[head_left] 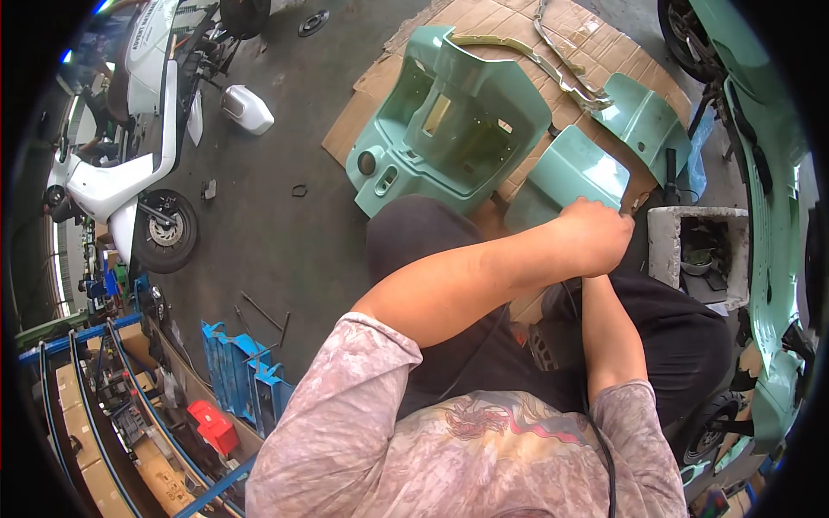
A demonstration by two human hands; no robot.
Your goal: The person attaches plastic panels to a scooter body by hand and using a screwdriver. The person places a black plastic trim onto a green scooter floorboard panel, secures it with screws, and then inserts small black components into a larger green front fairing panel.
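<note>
My left hand [596, 235] reaches across my body, its fingers curled closed beside the lower right edge of a glossy green panel [583, 168]. Whatever it grips is hidden from view. My right forearm [611, 341] rises to meet it, and the right hand lies behind the left one, its fingers out of sight. A large green scooter body shell [453, 121] with cut-out openings rests in front of my knees. Beyond the small panel lies a curved green fender-like panel [643, 121]. Both hands are near my bent right leg.
Flattened cardboard [509, 30] lies under the green parts, with a curved trim strip [561, 69] on it. A white foam box [740, 259] stands at right, next to a green vehicle body [768, 224]. A white motorcycle [112, 186] and a shelf rack with a red bin [213, 427] are at left.
</note>
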